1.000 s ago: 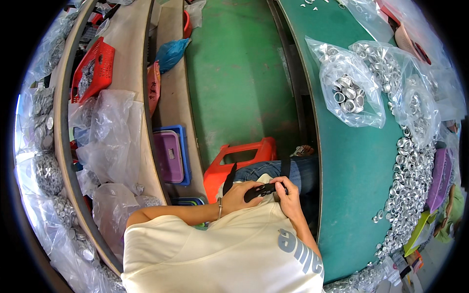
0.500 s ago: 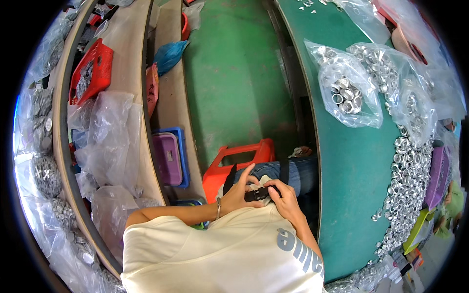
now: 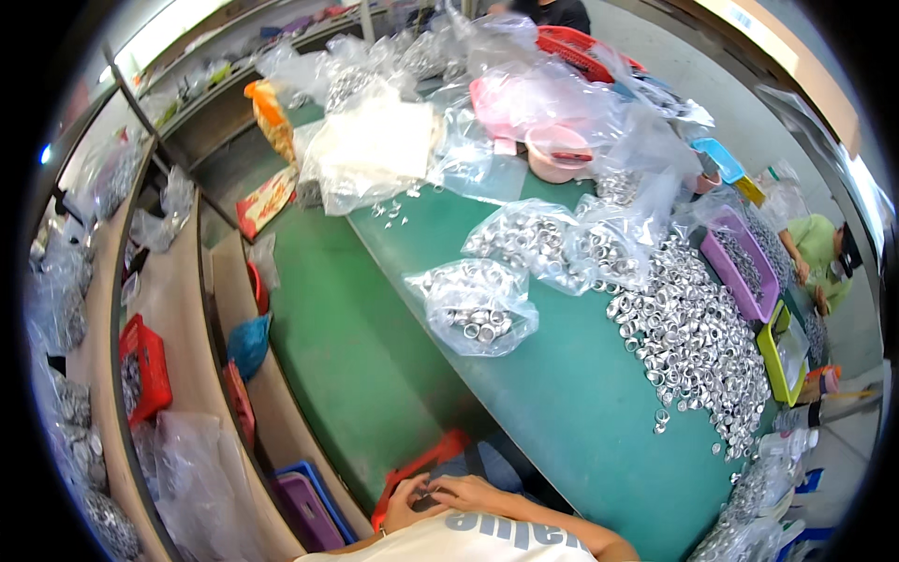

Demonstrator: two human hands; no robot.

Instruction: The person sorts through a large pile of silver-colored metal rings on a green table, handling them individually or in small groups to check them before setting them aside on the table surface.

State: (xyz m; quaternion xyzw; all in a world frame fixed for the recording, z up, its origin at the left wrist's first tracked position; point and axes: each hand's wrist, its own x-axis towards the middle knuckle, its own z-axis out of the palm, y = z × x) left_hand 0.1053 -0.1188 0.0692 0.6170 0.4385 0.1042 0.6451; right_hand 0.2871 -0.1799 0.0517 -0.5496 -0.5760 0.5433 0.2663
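Observation:
My left hand [image 3: 405,501] and my right hand [image 3: 473,489] meet at the lower edge of the view, over my lap. Their fingers curl around a small dark object [image 3: 427,495] that is mostly hidden between them. They sit just below the near edge of a green table [image 3: 562,412]. A red plastic stool [image 3: 421,464] stands right behind the hands. On the table lie a broad heap of silver metal rings [image 3: 693,347] and clear bags of the same rings [image 3: 478,309].
A purple tray [image 3: 740,262] and a yellow-green tray [image 3: 777,351] sit at the table's right. Bags and a pink bowl [image 3: 557,150] crowd the far end. A shelf at left carries a red basket [image 3: 145,365]; purple and blue bins [image 3: 309,496] stand below. Another person in green [image 3: 819,248] works at right.
The view has swung upward, so the table now fills the picture and my hands have slid to the bottom edge. They stay together on the dark object.

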